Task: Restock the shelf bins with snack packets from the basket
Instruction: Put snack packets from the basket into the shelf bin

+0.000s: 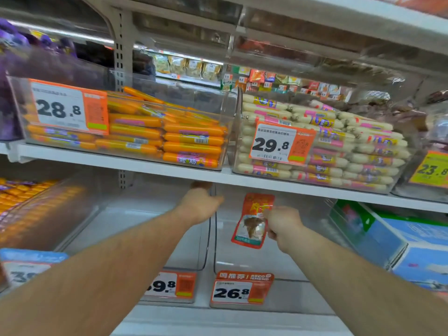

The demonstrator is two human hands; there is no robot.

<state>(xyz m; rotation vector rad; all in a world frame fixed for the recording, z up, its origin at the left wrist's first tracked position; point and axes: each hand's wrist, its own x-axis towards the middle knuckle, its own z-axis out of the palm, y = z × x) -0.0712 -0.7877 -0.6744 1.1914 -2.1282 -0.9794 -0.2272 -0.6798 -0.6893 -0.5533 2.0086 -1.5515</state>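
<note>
A red snack packet [253,220] is pinched at its right edge by the right hand [282,223] above the clear bin [286,251] marked 26.8. It is judged light, soft and slippery; an edge grip suits it. The left hand [201,202] reaches under the shelf [126,163]; its fingers are hidden.

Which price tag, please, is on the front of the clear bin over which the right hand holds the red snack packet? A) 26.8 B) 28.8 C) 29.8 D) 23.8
A: the right hand pinches the red snack packet above the clear lower-shelf bin, whose front carries the 26.8 price tag.
</note>
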